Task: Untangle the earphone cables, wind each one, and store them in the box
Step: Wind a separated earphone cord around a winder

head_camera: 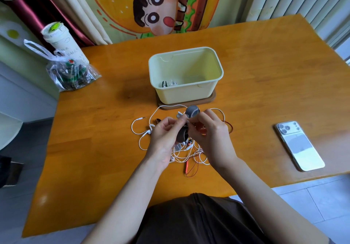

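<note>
A bag (70,73) sits at the far left corner of the bench (265,73). Mid-bench, the box (181,94) holds one wound cable (169,83) in its near left corner. Just before it, the left hand (164,136) and right hand (210,135) both pinch a grey strap (192,112) above the tangled cables (181,156). A phone (299,145) lies near the right edge.
</note>
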